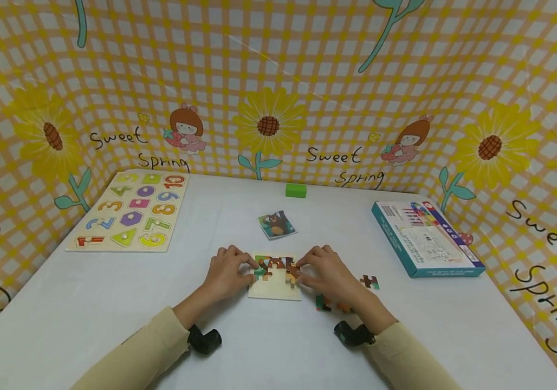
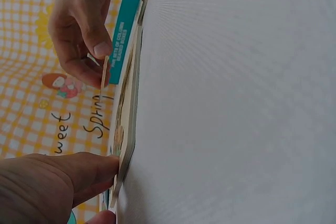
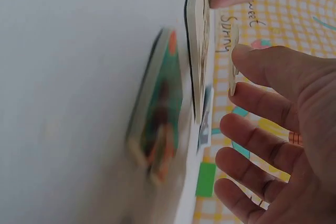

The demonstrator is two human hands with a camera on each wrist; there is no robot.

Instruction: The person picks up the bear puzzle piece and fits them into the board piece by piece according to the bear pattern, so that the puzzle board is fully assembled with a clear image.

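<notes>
The bench (image 1: 269, 352) bears the puzzle board (image 1: 274, 291). At the board's left edge, the left hand (image 1: 228, 273) seems to grip it, contact partly hidden; over the board's right side, the right hand (image 1: 328, 273) pinches a puzzle piece (image 2: 104, 71).

R fingers (image 3: 262, 102) pinched, L fingers (image 2: 89, 169) lower

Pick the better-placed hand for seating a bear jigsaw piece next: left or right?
Right, I'd judge: the right hand pinches a jigsaw piece above the puzzle board, with loose jigsaw pieces near its wrist. The left hand touches the board's left side, so it seems better suited to steadying.
</notes>
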